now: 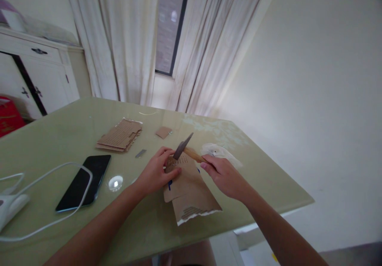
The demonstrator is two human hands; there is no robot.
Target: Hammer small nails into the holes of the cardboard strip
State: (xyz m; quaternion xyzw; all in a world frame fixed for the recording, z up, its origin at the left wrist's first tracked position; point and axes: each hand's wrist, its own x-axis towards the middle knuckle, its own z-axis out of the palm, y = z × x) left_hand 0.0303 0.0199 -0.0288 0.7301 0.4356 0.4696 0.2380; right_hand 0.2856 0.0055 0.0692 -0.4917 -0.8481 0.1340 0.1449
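Single head-worn view, looking forward and down (slightly tilted) across a table (59,138), close above it, curtains (131,39) beyond

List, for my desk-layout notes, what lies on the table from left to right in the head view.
White cable → black phone → stack of cardboard pieces → left hand → knife blade → right hand.
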